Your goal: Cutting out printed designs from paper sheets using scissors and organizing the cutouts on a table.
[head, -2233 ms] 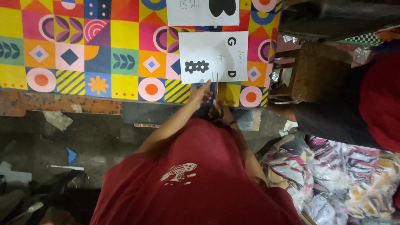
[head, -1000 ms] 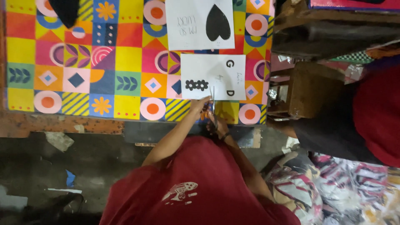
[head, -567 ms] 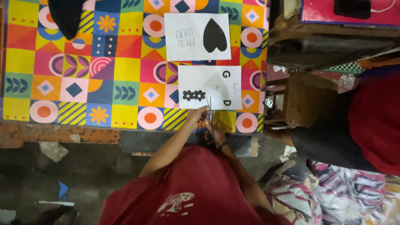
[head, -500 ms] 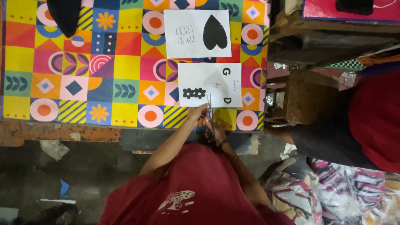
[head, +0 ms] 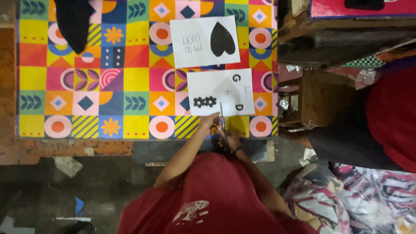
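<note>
A white sheet (head: pixel 216 89) with black flower shapes and letters lies on the bright patterned tablecloth (head: pixel 130 86). My left hand (head: pixel 209 120) holds its near edge. Just to the right of it, my right hand (head: pixel 229 139) grips orange-handled scissors (head: pixel 222 119). Their blades point away from me and lie over the lower middle of the sheet. A second white sheet (head: pixel 197 41) with a black heart shape lies farther back. My red shirt fills the bottom of the view.
A black cloth (head: pixel 73 21) lies on the table's far left corner. To the right are a brown wooden stool (head: pixel 320 97) and another person in red (head: pixel 392 117). Patterned plastic bags (head: pixel 346 199) are piled at the lower right. Paper scraps lie on the floor.
The view has shifted so that more of the far table and the heart sheet shows. The scissor blades have moved from the sheet's near edge up onto the sheet.
</note>
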